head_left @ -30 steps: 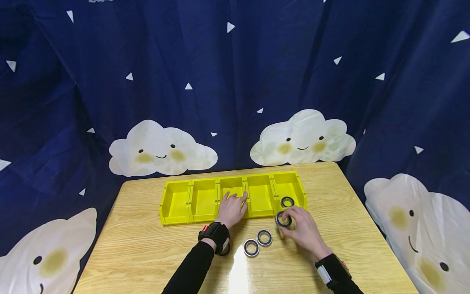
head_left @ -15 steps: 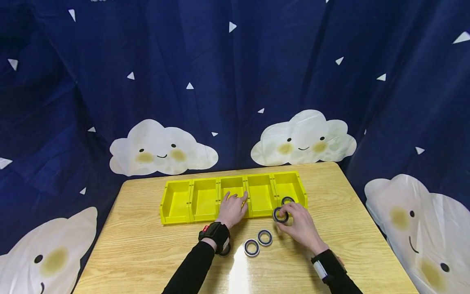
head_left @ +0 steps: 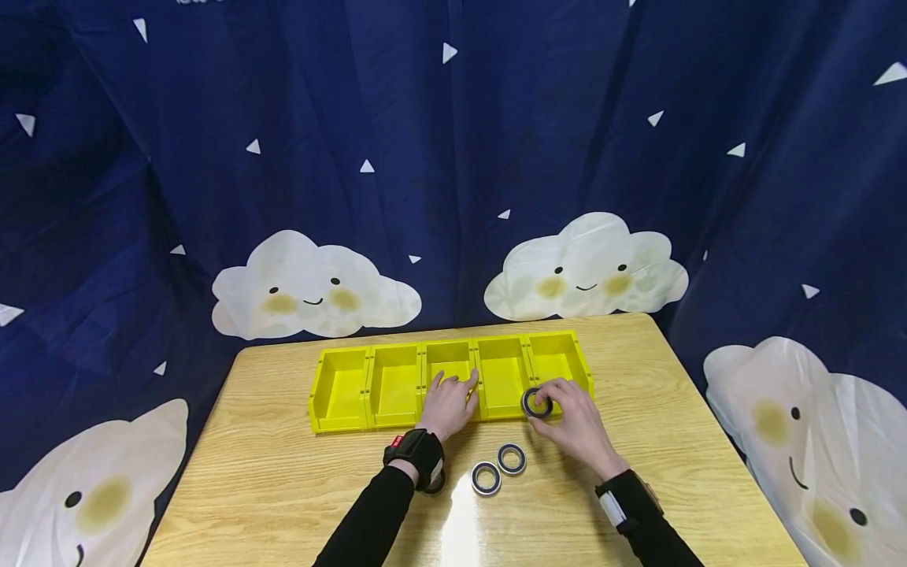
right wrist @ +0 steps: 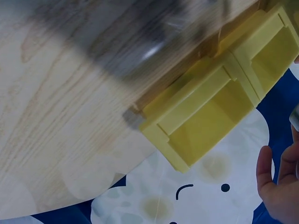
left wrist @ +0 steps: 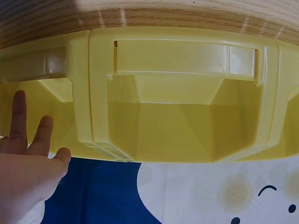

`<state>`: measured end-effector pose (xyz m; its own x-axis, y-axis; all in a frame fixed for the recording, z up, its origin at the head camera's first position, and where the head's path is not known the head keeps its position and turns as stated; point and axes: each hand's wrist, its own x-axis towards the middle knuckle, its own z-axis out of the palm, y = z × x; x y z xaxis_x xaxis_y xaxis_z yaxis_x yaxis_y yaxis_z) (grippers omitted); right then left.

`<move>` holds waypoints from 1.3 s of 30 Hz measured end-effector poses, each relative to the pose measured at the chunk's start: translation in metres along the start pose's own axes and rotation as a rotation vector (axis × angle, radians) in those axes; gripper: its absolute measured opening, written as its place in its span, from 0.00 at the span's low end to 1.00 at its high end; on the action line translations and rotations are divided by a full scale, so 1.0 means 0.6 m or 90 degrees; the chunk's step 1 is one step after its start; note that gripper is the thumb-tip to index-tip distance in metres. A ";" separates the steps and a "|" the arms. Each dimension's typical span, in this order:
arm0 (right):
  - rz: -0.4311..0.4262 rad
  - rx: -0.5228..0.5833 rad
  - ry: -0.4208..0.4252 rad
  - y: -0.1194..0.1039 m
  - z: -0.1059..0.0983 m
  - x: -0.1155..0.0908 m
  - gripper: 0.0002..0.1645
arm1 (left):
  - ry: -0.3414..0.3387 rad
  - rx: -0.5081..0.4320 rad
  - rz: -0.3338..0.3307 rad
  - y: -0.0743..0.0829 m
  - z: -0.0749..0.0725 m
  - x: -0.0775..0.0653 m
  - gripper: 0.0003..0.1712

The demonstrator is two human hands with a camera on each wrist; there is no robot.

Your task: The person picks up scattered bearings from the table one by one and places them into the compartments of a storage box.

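My right hand [head_left: 572,421] pinches a ball bearing [head_left: 536,402], a dark ring with a silver rim, between thumb and fingers. It hovers at the front of the two rightmost yellow bins. In the right wrist view, the right hand [right wrist: 280,186] is at the right edge with a sliver of the bearing [right wrist: 295,118] above it. My left hand [head_left: 448,405] has its fingers spread over the middle bin [head_left: 448,349]; the left wrist view shows these fingers [left wrist: 18,116] extended and holding nothing. Two bearings lie on the table, one nearer [head_left: 485,492], one farther [head_left: 511,446].
Yellow bins [head_left: 394,420] stand joined in a row across the wooden table [head_left: 269,472]. Another dark ring [head_left: 436,483] shows partly from under the left wrist. A blue curtain [head_left: 453,157] with white clouds hangs behind the table.
My right hand has moved slightly left and away from me with the bearing. A second bearing, seen earlier at the rightmost bin's front, is now hidden behind that hand. The left hand stays put.
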<state>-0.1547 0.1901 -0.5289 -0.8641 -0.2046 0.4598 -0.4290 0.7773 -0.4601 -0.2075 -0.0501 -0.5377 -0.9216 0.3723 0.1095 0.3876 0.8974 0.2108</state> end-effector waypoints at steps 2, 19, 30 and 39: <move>-0.004 0.000 0.002 -0.001 0.000 0.003 0.22 | -0.002 -0.003 -0.002 0.000 0.001 0.000 0.24; 0.000 0.019 -0.006 -0.004 0.003 0.018 0.22 | 0.004 -0.008 0.001 0.000 0.000 0.000 0.25; 0.010 0.023 -0.010 -0.008 0.000 0.027 0.21 | 0.007 0.002 0.007 -0.001 0.001 0.001 0.25; 0.021 0.035 -0.010 -0.007 0.003 0.032 0.21 | 0.006 -0.014 0.005 -0.001 0.007 -0.002 0.26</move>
<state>-0.1698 0.1820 -0.5197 -0.8822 -0.1888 0.4314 -0.4129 0.7505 -0.5160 -0.2065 -0.0501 -0.5418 -0.9183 0.3771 0.1208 0.3954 0.8890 0.2310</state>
